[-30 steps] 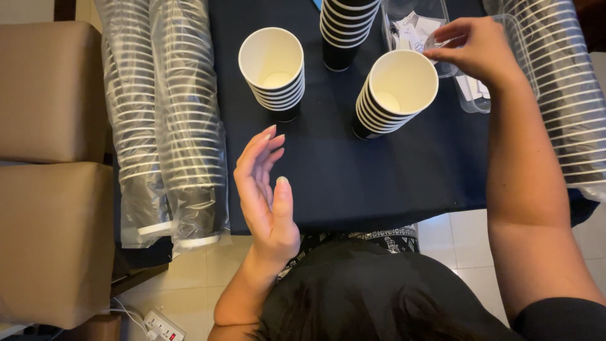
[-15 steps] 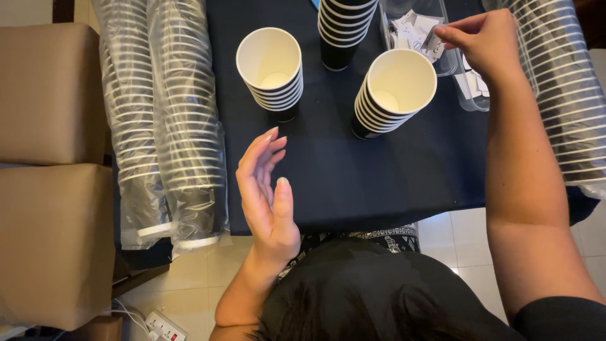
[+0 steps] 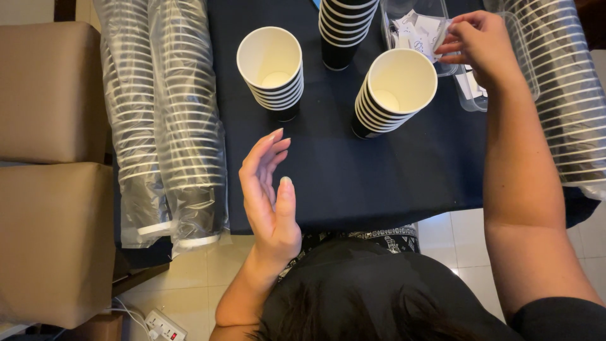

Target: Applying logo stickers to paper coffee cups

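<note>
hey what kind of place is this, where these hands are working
Probably a catering or event drinks station: stacks of paper cups on a dark tablecloth, bagged cup sleeves, and a clear tub of sachets that the right hand reaches into.

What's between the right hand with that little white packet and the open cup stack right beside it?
Nothing visible. The right hand pinches a small white packet over the clear plastic tray, and the open cup stack stands just beside it with its mouth uncovered. The left hand hovers open, nearer the table's front edge.

R hand (image 3: pixel 481 45) w/ maybe sachet (image 3: pixel 442 35)
</note>
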